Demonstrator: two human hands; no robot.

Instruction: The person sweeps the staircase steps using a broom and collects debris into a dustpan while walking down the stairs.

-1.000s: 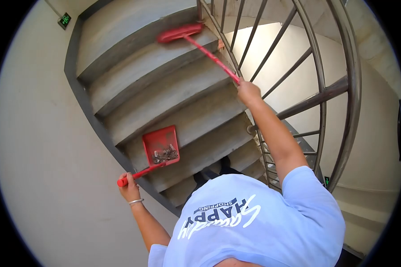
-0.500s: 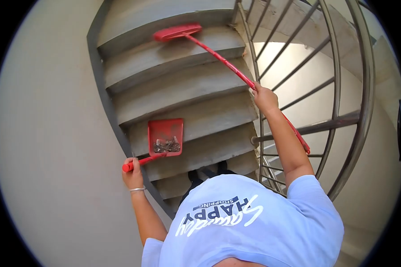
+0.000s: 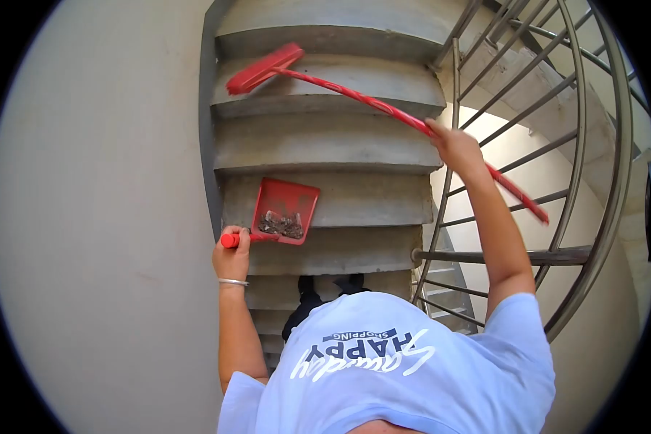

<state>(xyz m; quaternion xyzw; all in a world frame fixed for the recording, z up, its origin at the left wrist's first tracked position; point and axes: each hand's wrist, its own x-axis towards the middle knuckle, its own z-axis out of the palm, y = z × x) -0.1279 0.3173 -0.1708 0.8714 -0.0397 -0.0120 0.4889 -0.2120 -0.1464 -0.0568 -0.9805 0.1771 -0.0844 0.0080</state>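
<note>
My left hand [image 3: 231, 251] is wrapped around the handle of a red dustpan [image 3: 288, 200], near the wall side of the stairs. Grey debris [image 3: 282, 224] lies in the pan, gathered toward its handle end. Farther up, my right hand [image 3: 456, 150] grips the red shaft of a broom [image 3: 354, 94] beside the railing. The broom's red head [image 3: 265, 69] is over a higher step at the left, bristles toward the wall. The shaft's free end sticks out past my right forearm toward the railing bars.
Grey concrete steps [image 3: 325, 137] climb away in front of me. A metal railing [image 3: 582, 137] curves along the right, with a lower flight visible through its bars. A pale wall [image 3: 108, 202] with a dark grey skirting [image 3: 208, 130] bounds the left. My dark shoes [image 3: 307, 283] stand on a lower step.
The broom head has swung left toward the wall and tilted, its shaft now lying flatter. My view has turned, and the dustpan has tilted slightly, still in my left hand.
</note>
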